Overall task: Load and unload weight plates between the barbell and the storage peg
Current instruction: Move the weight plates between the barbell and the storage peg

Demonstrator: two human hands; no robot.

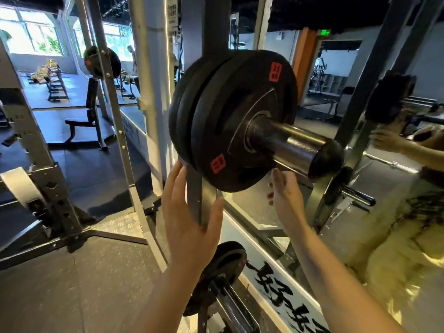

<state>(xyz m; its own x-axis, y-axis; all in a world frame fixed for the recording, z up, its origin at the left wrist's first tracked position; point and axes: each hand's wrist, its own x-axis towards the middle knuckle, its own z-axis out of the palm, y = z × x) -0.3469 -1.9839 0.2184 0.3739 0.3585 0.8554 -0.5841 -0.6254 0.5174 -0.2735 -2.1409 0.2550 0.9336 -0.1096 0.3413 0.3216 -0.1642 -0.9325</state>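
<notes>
Neither hand has hold of anything. My left hand (189,219) is raised with fingers straight and spread, its palm facing the grey steel rack upright (200,203) just below the plates; I cannot tell whether the fingertips touch the metal. My right hand (286,195) is lifted edge-on with fingers extended and relaxed, just under the lower rim of the stack, apart from it as far as I can see.

Three round black rubber-coated weight plates with red labels (242,121) sit pressed together on a thick shiny chrome storage peg with a black end cap (293,146), which sticks out from the upright towards me and to the right. The outermost plate shows two red stickers, one near the top and one at the lower left.

Lower down, between my forearms, another black weight plate (228,260) rides on the chrome barbell sleeve (230,301). A large wall mirror with black brush lettering (283,292) stands to the right. A black adjustable gym bench (87,116) stands well off on the left.
</notes>
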